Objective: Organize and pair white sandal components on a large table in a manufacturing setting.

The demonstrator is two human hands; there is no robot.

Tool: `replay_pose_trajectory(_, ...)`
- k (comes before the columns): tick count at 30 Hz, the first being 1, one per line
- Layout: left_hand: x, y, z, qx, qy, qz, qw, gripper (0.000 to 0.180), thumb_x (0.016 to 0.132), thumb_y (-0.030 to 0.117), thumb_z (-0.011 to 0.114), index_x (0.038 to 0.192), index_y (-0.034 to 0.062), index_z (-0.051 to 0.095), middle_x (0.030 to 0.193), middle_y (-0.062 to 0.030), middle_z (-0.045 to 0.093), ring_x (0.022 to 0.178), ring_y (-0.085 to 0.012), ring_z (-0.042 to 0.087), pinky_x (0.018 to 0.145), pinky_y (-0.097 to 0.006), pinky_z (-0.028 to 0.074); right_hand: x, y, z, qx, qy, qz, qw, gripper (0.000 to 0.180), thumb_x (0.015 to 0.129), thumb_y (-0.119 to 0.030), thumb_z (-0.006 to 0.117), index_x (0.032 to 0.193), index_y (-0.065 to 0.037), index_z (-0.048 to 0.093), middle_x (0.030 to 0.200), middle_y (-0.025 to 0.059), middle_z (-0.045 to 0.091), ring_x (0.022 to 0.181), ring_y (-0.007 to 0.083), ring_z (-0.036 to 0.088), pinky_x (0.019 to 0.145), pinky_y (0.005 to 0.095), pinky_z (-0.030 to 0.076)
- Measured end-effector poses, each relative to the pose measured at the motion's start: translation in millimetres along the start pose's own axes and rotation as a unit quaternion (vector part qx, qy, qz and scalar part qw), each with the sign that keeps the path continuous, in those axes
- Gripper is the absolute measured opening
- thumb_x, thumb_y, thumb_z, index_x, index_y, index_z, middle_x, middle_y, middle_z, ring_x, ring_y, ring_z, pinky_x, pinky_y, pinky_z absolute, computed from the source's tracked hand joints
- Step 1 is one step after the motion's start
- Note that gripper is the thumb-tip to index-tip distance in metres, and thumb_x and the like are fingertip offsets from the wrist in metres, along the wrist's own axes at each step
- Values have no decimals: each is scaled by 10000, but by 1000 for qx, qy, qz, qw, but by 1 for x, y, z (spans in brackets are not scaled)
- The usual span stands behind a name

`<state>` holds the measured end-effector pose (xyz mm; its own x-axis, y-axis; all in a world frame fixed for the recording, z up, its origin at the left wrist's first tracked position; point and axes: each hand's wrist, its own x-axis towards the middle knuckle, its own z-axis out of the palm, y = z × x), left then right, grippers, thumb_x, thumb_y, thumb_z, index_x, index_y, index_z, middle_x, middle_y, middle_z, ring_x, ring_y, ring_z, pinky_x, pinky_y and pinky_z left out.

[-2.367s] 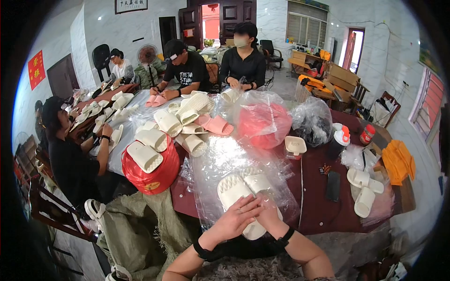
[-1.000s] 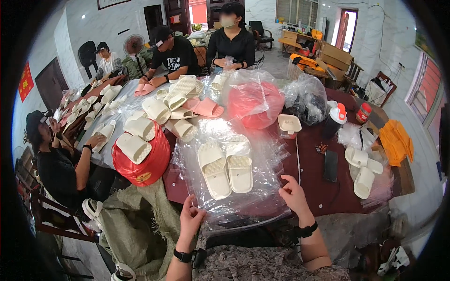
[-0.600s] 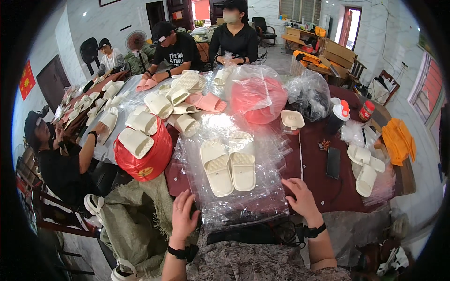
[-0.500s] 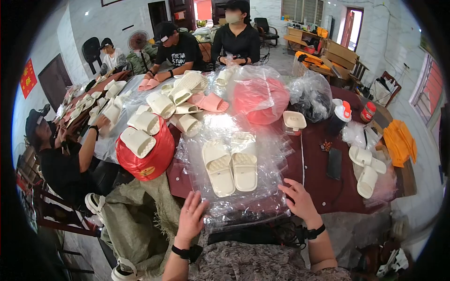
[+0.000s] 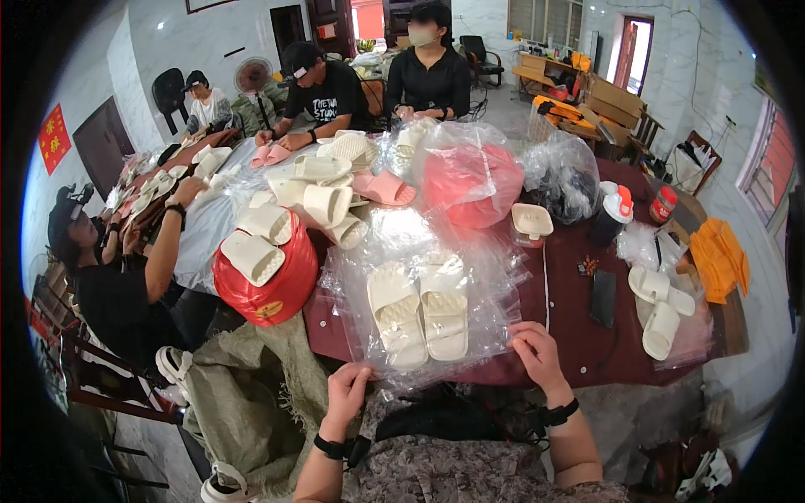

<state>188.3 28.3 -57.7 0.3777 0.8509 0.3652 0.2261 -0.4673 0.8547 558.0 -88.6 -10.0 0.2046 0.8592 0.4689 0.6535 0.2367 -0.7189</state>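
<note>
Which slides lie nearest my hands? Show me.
The cream pair, side by side between your left hand and right hand; the other slides lie farther.

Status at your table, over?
Left hand, right hand: pinching clear plastic. Cream slippers: side by side. Phone: off right, not in the way.

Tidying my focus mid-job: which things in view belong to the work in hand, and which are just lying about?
In the work:
cream slipper pair
clear plastic bag, pinched by left hand and right hand
probably slipper pile

Apparently just lying about:
black phone
dark tumbler
red-lidded jar
lidded container
</note>
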Motion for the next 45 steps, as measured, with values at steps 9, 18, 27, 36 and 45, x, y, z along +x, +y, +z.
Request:
replay_pose_trajectory(9, 24, -16, 22, 5, 92, -156, 983, 190, 953, 166, 653, 958, -19, 695, 631, -96, 680, 592, -135, 660, 579, -283, 501, 17, 25, 39, -75, 61, 154, 983, 197, 944, -213, 640, 884, -39, 709, 687, 109, 682, 610, 297, 676, 580, 397, 492)
replay_pose_trajectory(18, 34, 42, 30, 328, 162, 129, 922, 380, 804, 91, 746, 1169, 63, 642, 1181, -124, 652, 1169, -338, 554, 970, -450, 439, 22, 30, 53, -130, 98, 156, 974, 201, 879, -253, 703, 826, -59, 716, 677, 126, 668, 636, 349, 661, 566, 437, 488)
replay_pose_trajectory(27, 39, 7, 68, 356, -66, 91, 928, 589, 961, 400, 611, 1479, 148, 488, 1616, -171, 306, 1473, -491, 231, 1175, -563, 265, 23, 18, 47, -198, 57, 165, 965, 178, 867, -199, 709, 1012, -98, 714, 908, 108, 712, 902, 315, 677, 748, 428, 517)
replay_pose_trajectory(36, 40, 3, 69, 350, -83, 96, 928, 607, 959, 434, 584, 1482, 144, 482, 1623, -168, 293, 1480, -481, 225, 1177, -572, 255, 37, -40, 112, -196, -84, -214, 953, 517, 906, -291, 659, 1355, -59, 554, 1401, 140, 535, 1375, 350, 426, 1122, 519, 341)
replay_pose_trajectory(45, 39, 5, 68, 343, -83, 89, 931, 605, 953, 407, 597, 1488, 150, 476, 1618, -166, 305, 1480, -469, 241, 1181, -556, 261, 34, -13, 123, -244, -163, -171, 940, 632, 950, -437, 586, 1426, -31, 494, 1515, 121, 468, 1430, 295, 385, 1188, 478, 279)
